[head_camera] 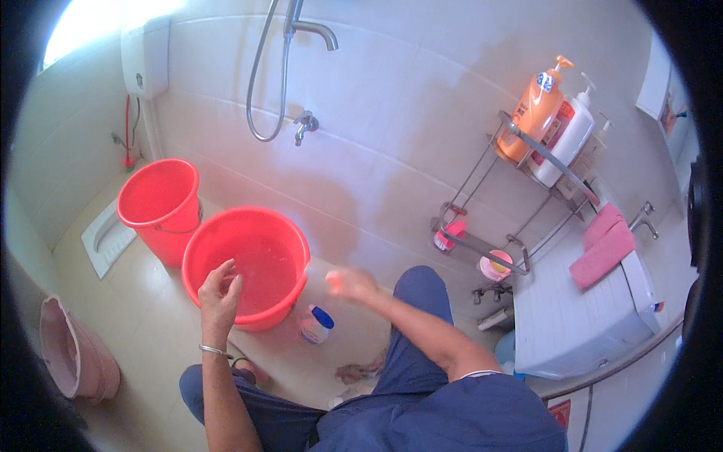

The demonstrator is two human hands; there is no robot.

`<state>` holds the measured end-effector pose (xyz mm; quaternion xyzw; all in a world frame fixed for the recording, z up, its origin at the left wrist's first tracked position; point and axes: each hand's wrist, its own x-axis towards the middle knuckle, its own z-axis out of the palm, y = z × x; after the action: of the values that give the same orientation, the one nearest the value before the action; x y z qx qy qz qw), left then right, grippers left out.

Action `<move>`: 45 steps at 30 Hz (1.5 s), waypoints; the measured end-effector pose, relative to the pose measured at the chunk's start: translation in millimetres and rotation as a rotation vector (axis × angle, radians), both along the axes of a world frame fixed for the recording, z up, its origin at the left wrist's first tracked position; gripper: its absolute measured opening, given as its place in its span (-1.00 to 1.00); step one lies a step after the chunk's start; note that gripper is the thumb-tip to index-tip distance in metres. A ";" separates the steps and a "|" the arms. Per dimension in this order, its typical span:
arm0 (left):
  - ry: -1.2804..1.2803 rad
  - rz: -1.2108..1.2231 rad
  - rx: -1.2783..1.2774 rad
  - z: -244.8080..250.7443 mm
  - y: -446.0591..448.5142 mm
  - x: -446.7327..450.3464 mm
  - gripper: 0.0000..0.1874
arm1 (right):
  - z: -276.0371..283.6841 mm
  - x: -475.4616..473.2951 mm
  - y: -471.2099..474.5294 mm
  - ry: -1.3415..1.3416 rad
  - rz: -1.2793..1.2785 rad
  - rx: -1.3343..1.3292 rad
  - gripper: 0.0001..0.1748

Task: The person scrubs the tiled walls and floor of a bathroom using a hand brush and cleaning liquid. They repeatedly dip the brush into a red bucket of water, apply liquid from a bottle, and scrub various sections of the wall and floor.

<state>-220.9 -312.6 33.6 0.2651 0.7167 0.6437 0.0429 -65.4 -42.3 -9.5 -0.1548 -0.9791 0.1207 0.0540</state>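
My left hand (220,296), with a metal bangle at its wrist, is over the near left rim of a red plastic basin (254,271) that holds water; its fingers are apart and nothing shows in them. Right of the basin is my right hand (356,287), blurred and in the air, with a small red-orange spot at its fingers that I cannot make out. A white plastic container with a blue cap (316,325) stands on the floor between my hands and my legs. A dark, wet-looking patch (361,370) lies on the floor near my right leg.
Behind the basin stands a red bucket (169,226), beside a squat toilet pan (110,237). A pinkish plastic tub (79,353) is at left. Wall taps (305,127) and a shower hose (251,96) are ahead. At right are a rack with bottles (528,118) and a washing machine (565,316) bearing a pink cloth (604,248).
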 end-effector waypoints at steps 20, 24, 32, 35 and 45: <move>-0.126 -0.076 -0.121 -20.9 44.7 -0.5 -0.64 | 39.6 5.6 171.7 1.408 -0.587 -1.116 -0.57; -0.082 -0.147 -0.133 -21.5 81.4 3.7 -0.64 | 54.2 -16.7 190.6 1.677 -0.698 -1.137 -0.55; -0.067 -0.232 -0.278 -13.7 122.6 9.7 -0.63 | 53.8 -34.3 209.5 1.913 -0.697 -1.132 -0.53; -0.017 -0.220 -0.223 -12.7 131.8 2.3 -0.64 | 47.8 -62.4 195.4 1.756 -0.612 -1.181 -0.50; -0.016 -0.160 -0.262 -16.0 119.2 0.4 -0.63 | 60.1 -57.4 207.7 1.946 -0.710 -1.205 -0.48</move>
<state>-220.5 -193.4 17.6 0.3082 0.7707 0.5414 0.1341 -122.8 165.4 50.6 -0.2607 -0.2166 0.6045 0.7209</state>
